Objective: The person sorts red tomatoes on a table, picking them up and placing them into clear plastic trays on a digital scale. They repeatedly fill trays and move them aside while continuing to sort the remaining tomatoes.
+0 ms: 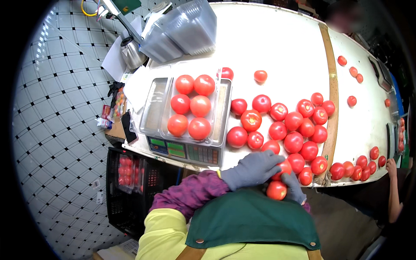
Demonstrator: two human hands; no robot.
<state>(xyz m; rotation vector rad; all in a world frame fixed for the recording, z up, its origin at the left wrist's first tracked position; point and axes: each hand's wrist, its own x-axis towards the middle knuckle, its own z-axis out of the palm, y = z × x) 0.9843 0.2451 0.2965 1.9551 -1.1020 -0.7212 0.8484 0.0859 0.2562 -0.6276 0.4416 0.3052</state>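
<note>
My left hand (253, 169), in a grey glove, reaches over the near edge of the table with its fingers curled on a red tomato (282, 168). Close beside it, my right hand (295, 189), also gloved in grey, is closed around a second tomato (276, 190) in front of my green apron. Part of the right hand is hidden behind the tomatoes. Many loose tomatoes (293, 142) lie on the white table (286, 43) just beyond both hands. To the left, a clear plastic clamshell box (212, 110) with several tomatoes in two columns rests, lid open, on a scale (182, 149).
Stacked clear boxes (186, 32) stand at the far left, near a steel kettle (132, 54). Below the table edge, a black crate (113, 203) holds packed tomatoes. A wooden strip (333, 91) crosses the table. Another person's arm (393, 190) is at the right.
</note>
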